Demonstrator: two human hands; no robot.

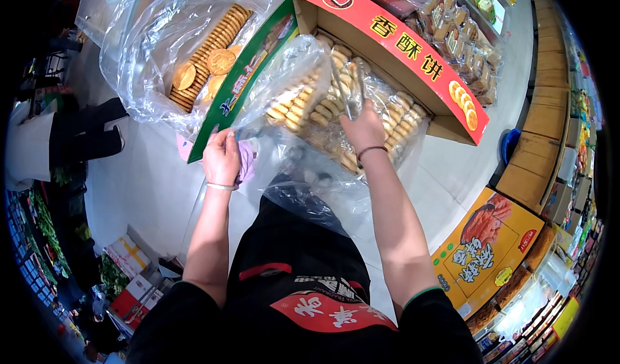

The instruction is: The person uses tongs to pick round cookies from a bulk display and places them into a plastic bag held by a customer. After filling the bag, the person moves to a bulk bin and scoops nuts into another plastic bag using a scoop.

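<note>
My right hand grips metal tongs, whose arms reach in among small round pastries. The pastries sit in rows in a cardboard box with a red printed panel, lined with clear plastic. At the box's near left corner, my left hand pinches the edge of a clear plastic sheet or bag. This film stretches over part of the pastries, and glare blurs it. Beside the left fingers hangs a crumpled purple cloth. Whether the tongs clasp a pastry cannot be made out.
Left of a green printed panel, stacked round biscuits lie in loose clear plastic. Wrapped packs stand at the back right. A yellow carton and wooden shelving line the right. Another person's dark-clothed legs show at left.
</note>
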